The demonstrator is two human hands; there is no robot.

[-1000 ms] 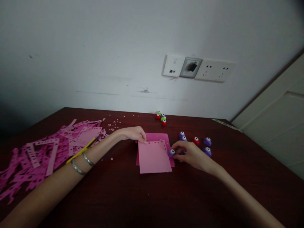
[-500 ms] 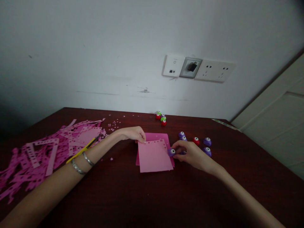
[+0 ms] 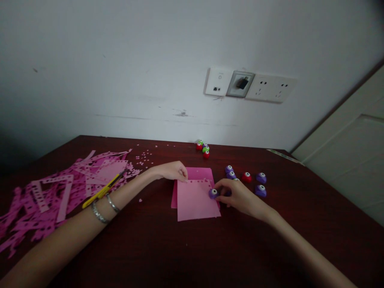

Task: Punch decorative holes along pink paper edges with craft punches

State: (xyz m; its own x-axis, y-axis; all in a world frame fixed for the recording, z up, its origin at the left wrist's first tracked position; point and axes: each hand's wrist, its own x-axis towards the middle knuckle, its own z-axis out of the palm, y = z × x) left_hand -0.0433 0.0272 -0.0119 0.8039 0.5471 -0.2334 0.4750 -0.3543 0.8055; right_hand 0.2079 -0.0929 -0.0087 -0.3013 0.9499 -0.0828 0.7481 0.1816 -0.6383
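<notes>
Pale pink square paper sheet (image 3: pixel 196 204), lying partly over darker pink paper sheets (image 3: pixel 198 173) on a dark red-brown wooden table (image 3: pixel 192 256). At the far left corner of this sheet, left hand (image 3: pixel 173 171) with thumb and fingers together, pinched on the paper. At its right edge, rounded purple plastic punch with white eye-like top (image 3: pixel 213 193), clamped between thumb and fingers of the right hand (image 3: pixel 241 197). Depth of the edge inside the punch: not possible to tell. Small holes in a row along its far edge, few more beginning down the right edge; so, by judgement, punching along the right edge in hand. For the next move, probably needed: paper steady, punch in line with the existing holes, then firm, straight pressure on the top. Right of the sheet, rounded red plastic punch (image 3: pixel 246 177) and other purple punches (image 3: pixel 260 192); left of it, heap of perforated pink paper strips (image 3: pixel 66 196) with long yellow cutter (image 3: pixel 102 191).
</notes>
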